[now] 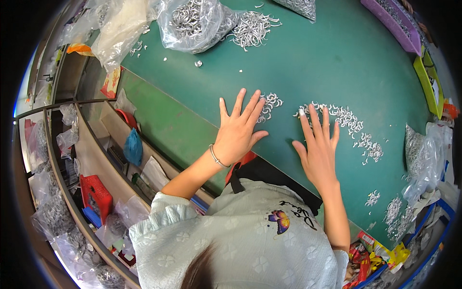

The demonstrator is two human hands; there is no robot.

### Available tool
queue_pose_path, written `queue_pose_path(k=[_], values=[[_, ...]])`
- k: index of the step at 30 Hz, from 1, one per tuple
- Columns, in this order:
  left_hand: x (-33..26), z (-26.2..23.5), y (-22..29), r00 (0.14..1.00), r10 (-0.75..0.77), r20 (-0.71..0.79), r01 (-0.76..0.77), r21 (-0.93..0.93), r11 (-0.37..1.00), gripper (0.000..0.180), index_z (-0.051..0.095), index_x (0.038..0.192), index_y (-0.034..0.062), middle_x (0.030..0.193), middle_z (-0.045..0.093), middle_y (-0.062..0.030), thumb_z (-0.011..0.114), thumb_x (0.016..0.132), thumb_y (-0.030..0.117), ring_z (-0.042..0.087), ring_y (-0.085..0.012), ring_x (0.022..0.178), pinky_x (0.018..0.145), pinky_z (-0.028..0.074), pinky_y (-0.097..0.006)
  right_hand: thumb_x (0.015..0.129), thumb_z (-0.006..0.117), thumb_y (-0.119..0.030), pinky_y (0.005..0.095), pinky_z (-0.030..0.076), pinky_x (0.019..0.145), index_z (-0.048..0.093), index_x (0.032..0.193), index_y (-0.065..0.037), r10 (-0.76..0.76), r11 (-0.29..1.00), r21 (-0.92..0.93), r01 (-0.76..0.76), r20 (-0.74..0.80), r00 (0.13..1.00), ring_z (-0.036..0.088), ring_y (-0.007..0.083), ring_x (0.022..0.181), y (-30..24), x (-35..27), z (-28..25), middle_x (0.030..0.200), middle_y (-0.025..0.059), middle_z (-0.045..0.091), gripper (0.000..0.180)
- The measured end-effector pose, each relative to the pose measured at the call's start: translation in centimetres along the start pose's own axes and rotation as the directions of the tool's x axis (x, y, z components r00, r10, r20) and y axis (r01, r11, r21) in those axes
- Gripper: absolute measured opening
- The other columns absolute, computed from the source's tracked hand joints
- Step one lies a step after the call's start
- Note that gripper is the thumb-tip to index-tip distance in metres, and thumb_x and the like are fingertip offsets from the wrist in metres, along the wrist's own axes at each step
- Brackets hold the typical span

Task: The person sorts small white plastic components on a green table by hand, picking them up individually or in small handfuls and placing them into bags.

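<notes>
My left hand (pixel 237 132) lies palm down with its fingers spread, beside a small cluster of curved silver metal pieces (pixel 270 107). Its fingertips reach the near side of that cluster. To the right, my right hand (pixel 316 149) is flat too, fingers stretched out over the left end of a longer strewn band of the same crescent-shaped pieces (pixel 349 121). Some pieces under and around its fingertips are partly hidden. Neither hand grips anything. Both rest on or just over the green tabletop (pixel 308 58); exact contact cannot be told.
An open clear bag (pixel 187 29) of silver pieces stands at the far side, with a loose heap (pixel 254 30) beside it. Purple (pixel 394 24) and green bins (pixel 429 84) line the right edge. Shelves at left hold a red basket (pixel 96 195) and several bags.
</notes>
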State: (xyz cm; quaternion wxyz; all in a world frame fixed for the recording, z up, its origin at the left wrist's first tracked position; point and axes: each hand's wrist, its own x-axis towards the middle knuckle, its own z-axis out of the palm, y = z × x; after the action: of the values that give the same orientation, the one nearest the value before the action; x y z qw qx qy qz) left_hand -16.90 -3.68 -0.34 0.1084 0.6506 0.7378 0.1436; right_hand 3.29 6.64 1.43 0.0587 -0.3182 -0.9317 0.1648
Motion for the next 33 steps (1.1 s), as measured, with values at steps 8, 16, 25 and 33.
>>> queue_pose_path(k=[8,16,25,33], values=[[-1.5,0.3,-1.5,0.963,-0.150,-0.226,0.095,-0.236,0.967,0.046,0.052,0.127,0.0082,0.145,0.038,-0.0140,0.064,0.082,0.004,0.027,-0.0383,0.140,0.109,0.013,-0.065,0.083,0.068,-0.020,0.0609,0.014,0.110,0.046,0.137,-0.006,0.048,0.994,0.093,-0.058,0.103,0.994,0.017,0.0372,0.143,0.0,-2.8,-0.7,0.154,0.0096,0.028,0.060],[2.3,0.0,-1.4,0.953,-0.090,-0.289,0.026,-0.221,0.975,0.020,0.069,0.092,0.0103,0.097,0.056,-0.0030,0.072,0.074,0.003,0.052,-0.0211,0.091,0.085,0.031,-0.036,0.085,0.066,-0.020,0.0610,0.012,0.110,0.049,0.133,-0.005,0.068,0.997,0.031,-0.069,0.016,0.998,0.020,0.0363,0.142,0.0,-0.4,0.5,0.152,0.0096,0.030,0.053],[0.3,-0.3,-1.4,0.935,-0.174,-0.309,0.082,-0.287,0.954,0.035,0.062,0.104,0.0082,0.101,0.054,-0.0058,0.076,0.072,0.009,0.050,-0.0241,0.094,0.083,0.033,-0.036,0.080,0.069,-0.022,0.0607,0.014,0.111,0.044,0.139,-0.009,0.048,0.998,0.027,-0.052,0.125,0.991,0.019,0.0345,0.144,0.1,-2.0,-0.1,0.152,0.0060,0.032,0.066],[-0.5,1.0,-1.1,0.915,-0.252,-0.314,0.118,-0.389,0.914,0.045,0.060,0.105,0.0049,0.095,0.057,-0.0086,0.082,0.065,0.009,0.054,-0.0242,0.086,0.080,0.041,-0.034,0.084,0.065,-0.015,0.0560,0.010,0.112,0.053,0.132,-0.007,0.112,0.979,0.177,-0.101,-0.050,0.993,0.025,0.0336,0.142,1.5,-2.6,-0.5,0.148,0.0099,0.039,0.050]])
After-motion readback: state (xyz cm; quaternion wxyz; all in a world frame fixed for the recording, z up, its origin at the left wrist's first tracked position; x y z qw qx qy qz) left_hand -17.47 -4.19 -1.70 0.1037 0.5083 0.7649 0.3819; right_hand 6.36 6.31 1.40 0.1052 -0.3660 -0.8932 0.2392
